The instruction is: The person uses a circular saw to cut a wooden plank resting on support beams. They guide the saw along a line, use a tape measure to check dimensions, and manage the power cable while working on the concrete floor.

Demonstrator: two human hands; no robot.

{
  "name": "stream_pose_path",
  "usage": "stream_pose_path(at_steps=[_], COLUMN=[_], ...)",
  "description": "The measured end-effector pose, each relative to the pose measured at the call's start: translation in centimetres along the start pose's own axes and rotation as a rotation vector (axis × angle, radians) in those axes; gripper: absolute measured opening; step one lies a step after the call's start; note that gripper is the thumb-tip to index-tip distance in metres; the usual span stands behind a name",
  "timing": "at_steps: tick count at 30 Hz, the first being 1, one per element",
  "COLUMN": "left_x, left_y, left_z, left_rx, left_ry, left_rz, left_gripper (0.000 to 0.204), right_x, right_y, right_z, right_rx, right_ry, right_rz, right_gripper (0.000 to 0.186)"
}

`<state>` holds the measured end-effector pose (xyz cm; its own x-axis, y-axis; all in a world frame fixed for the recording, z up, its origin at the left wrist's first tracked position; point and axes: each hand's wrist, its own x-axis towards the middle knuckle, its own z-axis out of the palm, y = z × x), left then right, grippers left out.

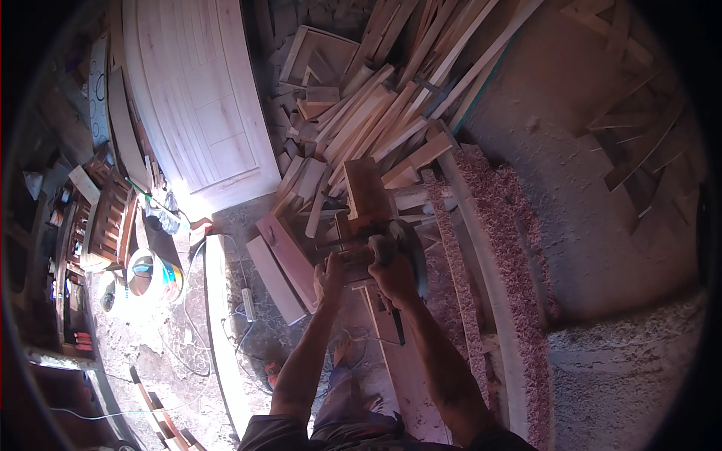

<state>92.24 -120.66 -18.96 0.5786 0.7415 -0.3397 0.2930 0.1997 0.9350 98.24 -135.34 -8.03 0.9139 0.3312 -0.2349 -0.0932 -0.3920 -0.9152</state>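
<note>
In the middle of the view, both my hands are on a dark corded power tool with a rounded housing, which looks like a circular saw. My right hand is closed around its rear handle. At the tool's left side my left hand is closed on it, with its fingertips partly hidden. Under the tool runs a long wooden board, reaching toward me between my forearms. Beyond the tool a brown wood block shows. Shadow hides where the tool meets the wood.
Loose boards lie left of the tool, with a heap of timber offcuts beyond. Curled shavings cover planks at right. A pale door panel, a bucket, a power strip and cords are at left. My bare foot is below.
</note>
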Motion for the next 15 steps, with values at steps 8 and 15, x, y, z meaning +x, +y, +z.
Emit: stream_pose_path(at_steps=[8,15], left_x=[2.9,4.6], left_y=[0.6,1.5], left_z=[0.7,1.0], left_rx=[0.026,-0.074], left_ry=[0.085,0.048], left_rz=[0.004,0.019], left_gripper=[0.061,0.05], right_x=[2.6,5.2], right_y=[-1.2,-1.0], right_z=[1.0,1.5], right_rx=[0.046,0.093], right_ry=[0.029,-0.052], right_rz=[-0.089,0.015], right_gripper=[0.017,0.021])
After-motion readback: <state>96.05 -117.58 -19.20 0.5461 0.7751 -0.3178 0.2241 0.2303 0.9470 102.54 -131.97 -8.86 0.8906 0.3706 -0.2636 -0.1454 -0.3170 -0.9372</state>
